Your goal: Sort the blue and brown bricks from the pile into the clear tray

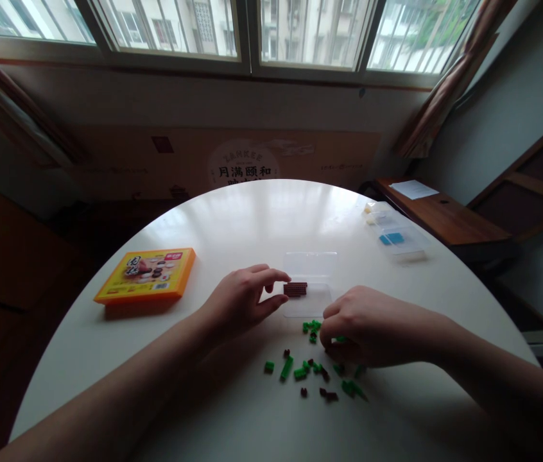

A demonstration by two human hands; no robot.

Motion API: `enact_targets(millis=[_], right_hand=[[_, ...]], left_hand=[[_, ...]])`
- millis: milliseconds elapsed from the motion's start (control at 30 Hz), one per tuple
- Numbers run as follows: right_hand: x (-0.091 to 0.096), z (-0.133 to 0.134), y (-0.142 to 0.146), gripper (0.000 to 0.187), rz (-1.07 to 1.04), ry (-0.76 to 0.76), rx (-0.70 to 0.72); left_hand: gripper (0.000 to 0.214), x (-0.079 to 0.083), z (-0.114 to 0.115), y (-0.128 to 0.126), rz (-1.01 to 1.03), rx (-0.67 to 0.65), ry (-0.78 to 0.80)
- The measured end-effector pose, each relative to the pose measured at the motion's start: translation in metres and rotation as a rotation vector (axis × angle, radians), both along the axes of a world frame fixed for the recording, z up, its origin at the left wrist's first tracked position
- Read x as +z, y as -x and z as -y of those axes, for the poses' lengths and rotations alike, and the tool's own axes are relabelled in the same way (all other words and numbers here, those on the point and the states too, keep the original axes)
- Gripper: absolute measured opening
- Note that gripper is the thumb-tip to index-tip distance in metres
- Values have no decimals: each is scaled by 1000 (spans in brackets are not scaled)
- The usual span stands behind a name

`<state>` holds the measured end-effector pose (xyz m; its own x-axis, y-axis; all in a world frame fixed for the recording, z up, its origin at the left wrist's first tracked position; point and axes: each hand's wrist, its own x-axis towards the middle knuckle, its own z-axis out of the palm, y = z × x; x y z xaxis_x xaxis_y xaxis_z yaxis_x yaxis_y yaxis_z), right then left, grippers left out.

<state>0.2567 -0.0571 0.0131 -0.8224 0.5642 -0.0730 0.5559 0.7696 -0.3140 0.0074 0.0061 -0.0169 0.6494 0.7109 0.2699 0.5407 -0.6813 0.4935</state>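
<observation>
A row of dark brown building pieces (pixel 295 290) lies in an open clear plastic box (pixel 317 307), whose lid is folded back. My left hand (pixel 247 296) is at the left end of this row, thumb and index finger apart on either side of its end; whether they touch it is unclear. To the right, my right hand (pixel 361 327) is low over the table with its fingers curled down together among small green pieces (pixel 312 326). Whatever its fingertips hold is hidden. Nearer me, green bricks (pixel 286 369) and small brown bricks (pixel 329 396) lie scattered.
On the round white table (pixel 233 224), a yellow-orange box (pixel 149 276) stands at the left. Clear plastic boxes (pixel 404 242) with blue and pale pieces are at the back right. Beyond the edge, a wooden bench (pixel 459 218) carries a white paper (pixel 414 189).
</observation>
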Motion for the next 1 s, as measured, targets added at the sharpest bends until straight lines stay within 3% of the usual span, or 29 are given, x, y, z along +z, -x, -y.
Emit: enact_targets(millis=[267,433,600,767,1000], right_hand=[[7,-3,-7,13,-155,62,-78],[-3,-13,-2,11,-311,-27,-319],[-15,-21,8,15,-204,-127,-535],[-18,-24,14,16,-78,-143,-548],[-16,-24,15,16,-84,-145,-537]], left_hand=[[40,-11,-5,-1,7,-38,24],[44,-11,-5,-1,5,-51,3],[47,-10,-5,-1,-24,-56,1],[45,-13,-5,-1,-13,-59,-9],[47,-15,-5,-1,-17,-64,-14]])
